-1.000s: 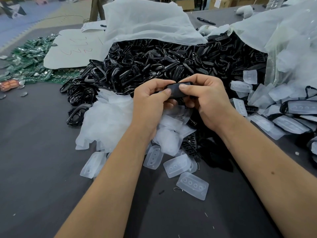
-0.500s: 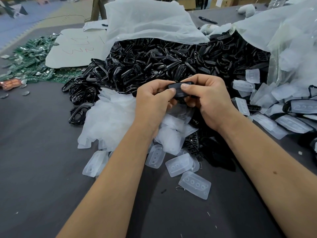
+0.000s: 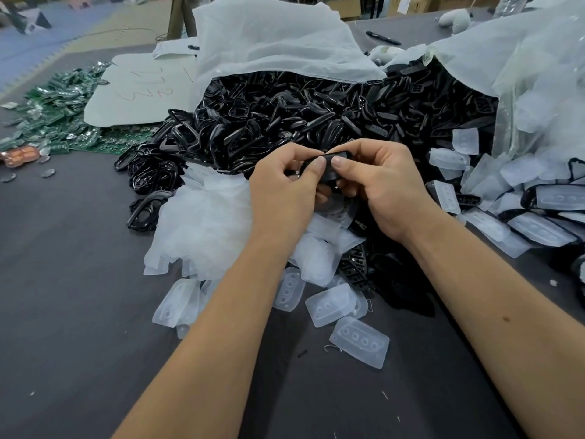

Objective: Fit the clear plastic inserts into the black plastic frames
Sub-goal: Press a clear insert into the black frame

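- Nearest on the dark grey counter (image 3: 79, 312): a loose clear insert (image 3: 359, 342) with four round holes, lying flat between the two forearms.
- Just beyond it, more clear inserts (image 3: 330, 304) scattered flat, running up into a white heap of clear inserts (image 3: 205, 223) under the left wrist.
- Left hand (image 3: 285, 198) and right hand (image 3: 384, 191) meet above that heap. Both grips are narrow, closed on one black frame (image 3: 329, 167); thumb tips press on its top face, fingers curl beneath.
- Cannot tell whether an insert is seated in the held frame.
- Right side: frames with inserts fitted (image 3: 557, 198), lying among loose inserts.
- Behind the hands: large pile of black frames (image 3: 300, 115) spilling from a white plastic bag (image 3: 269, 42).
- Far left: green circuit boards (image 3: 57, 103), partly under a white sheet (image 3: 142, 90).
- Far back: black marker pen (image 3: 383, 38).
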A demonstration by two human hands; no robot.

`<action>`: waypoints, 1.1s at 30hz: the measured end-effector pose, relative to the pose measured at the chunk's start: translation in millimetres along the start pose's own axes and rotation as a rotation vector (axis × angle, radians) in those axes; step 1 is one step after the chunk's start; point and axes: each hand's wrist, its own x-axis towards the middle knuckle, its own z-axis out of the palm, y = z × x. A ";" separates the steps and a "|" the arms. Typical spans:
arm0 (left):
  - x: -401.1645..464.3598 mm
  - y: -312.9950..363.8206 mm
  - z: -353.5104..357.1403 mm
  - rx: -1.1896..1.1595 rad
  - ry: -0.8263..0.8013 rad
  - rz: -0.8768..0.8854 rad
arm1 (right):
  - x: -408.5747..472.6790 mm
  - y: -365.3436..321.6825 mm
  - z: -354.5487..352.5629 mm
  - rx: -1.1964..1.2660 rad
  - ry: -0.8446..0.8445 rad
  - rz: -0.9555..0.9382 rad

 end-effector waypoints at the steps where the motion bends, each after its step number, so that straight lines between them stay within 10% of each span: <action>1: 0.3 0.3 0.2 -0.017 0.007 -0.001 | 0.4 0.0 0.0 0.009 -0.005 0.000; 23: 2.5 -1.4 -2.1 -0.120 0.009 -0.032 | -4.6 -5.0 5.7 -0.177 0.006 -0.036; 33: 3.5 5.6 -6.4 -0.330 0.046 -0.170 | -14.2 -12.0 16.7 -0.825 0.043 -0.541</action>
